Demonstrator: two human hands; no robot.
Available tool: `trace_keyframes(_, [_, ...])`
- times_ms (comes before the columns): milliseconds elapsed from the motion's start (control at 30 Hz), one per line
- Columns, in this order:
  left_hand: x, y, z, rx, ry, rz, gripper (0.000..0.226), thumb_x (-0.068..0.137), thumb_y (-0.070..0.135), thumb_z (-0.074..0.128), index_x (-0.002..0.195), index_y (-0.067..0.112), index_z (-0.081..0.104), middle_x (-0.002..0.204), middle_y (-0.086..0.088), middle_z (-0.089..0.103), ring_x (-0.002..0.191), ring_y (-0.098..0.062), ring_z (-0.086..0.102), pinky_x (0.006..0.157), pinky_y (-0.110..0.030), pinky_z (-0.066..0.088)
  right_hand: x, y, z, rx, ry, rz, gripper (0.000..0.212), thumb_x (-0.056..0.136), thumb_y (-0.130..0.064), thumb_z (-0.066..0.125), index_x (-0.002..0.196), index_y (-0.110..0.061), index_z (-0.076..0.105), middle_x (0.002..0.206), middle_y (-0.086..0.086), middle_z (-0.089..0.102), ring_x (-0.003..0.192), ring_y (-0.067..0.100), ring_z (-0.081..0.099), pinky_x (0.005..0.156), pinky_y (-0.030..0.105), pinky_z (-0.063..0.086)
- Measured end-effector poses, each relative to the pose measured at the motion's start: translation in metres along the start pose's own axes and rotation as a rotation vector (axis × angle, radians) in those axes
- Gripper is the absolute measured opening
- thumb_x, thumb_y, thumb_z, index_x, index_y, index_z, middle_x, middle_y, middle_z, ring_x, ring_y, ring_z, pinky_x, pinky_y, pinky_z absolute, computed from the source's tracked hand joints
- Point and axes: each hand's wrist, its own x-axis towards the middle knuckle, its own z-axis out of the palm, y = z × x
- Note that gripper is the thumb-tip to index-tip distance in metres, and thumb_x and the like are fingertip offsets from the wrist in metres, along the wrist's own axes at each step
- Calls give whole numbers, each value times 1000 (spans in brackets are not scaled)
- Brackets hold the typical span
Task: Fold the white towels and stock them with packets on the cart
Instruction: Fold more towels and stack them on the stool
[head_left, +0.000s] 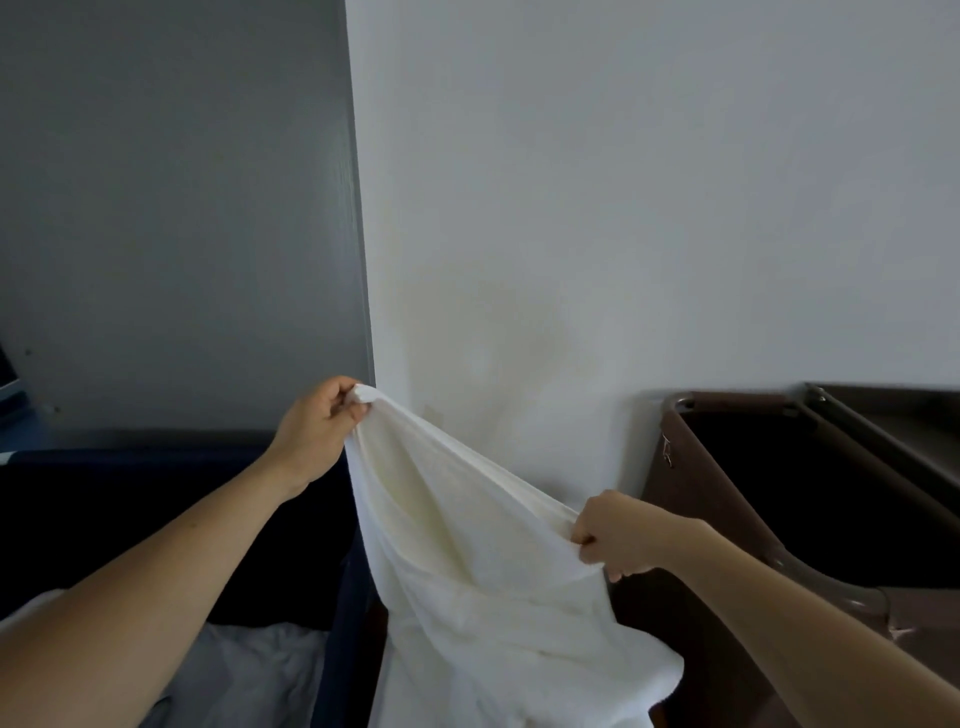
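Left grip (319, 426) is pinching one corner of the towel (467, 545) between thumb and curled fingers, held high and far, close to the wall (623, 208). Right grip (618, 535) is clenching the top edge lower and nearer, fingers curled round a bunch of cloth. Between them the towel is hanging in the air in slack folds, its lower end dropping out of view at the bottom. By my reading it is only being opened out for a first fold, with stocking not yet begun. The right grip seems to be holding gathered cloth rather than a true corner, so the edges are likely to be meeting crooked. The small left pinch could be slipping off if the towel is pulled taut. The loose end could be trailing low or snagging on the cart (727, 499), which is standing just right of it with its rail (831, 582) and dark bag (831, 493). On the left a dark bin (343, 623) is holding grey linen (249, 670), so the towel is hanging in a narrow gap. No packets and no surface are showing.
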Motion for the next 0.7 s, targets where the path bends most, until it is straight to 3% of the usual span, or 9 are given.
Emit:
trace_keyframes(67, [-3,-1,-1,-32,-11,9,17,99,25,56,113,16,62,103,3,69,98,-14,63,94,-41,48,0,-1,6,247,-50,38,24,96,-20,48,88,0,61,74,12,73,64,19,69,68,17,52])
trace_keyframes(133, [-6,-3,-2,-44,-22,13,18,99,27,56,113,17,62,103,5,69,97,-12,64,94,-41,50,1,-1,11,340,-82,40,26,96,-19,45,94,0,62,73,9,74,61,18,69,73,21,55])
trace_keyframes(267, [-9,-5,1,-43,-30,21,18,99,29,56,111,19,63,101,6,70,96,-11,64,94,-43,52,6,0,24,160,-102,-24,25,91,-24,51,106,-14,69,73,1,75,62,10,69,63,13,49])
trace_keyframes(400, [-10,-3,3,-65,-37,35,17,99,29,56,111,19,63,101,5,70,97,-13,65,95,-46,52,5,-4,29,35,-85,-76,27,90,-25,49,96,-12,72,74,1,74,55,3,62,58,10,46])
trace_keyframes(467, [-10,-2,4,-57,-49,43,17,99,28,55,111,19,63,101,4,70,97,-14,65,94,-46,52,8,-1,32,-101,-39,-127,27,87,-23,47,88,-8,69,75,3,73,59,5,61,65,15,47])
trace_keyframes(567, [-12,0,5,-57,-65,60,17,99,31,55,111,21,63,100,6,70,96,-10,65,94,-45,53,12,0,38,-292,23,-174,24,84,-18,46,83,-6,66,75,9,65,75,25,59,67,33,45])
trace_keyframes(700, [-14,-2,4,-51,-78,82,16,98,35,55,108,26,63,99,12,70,93,-6,65,92,-42,54,11,-1,40,-390,104,-135,25,93,-22,40,94,-12,64,82,5,60,81,30,56,69,34,41])
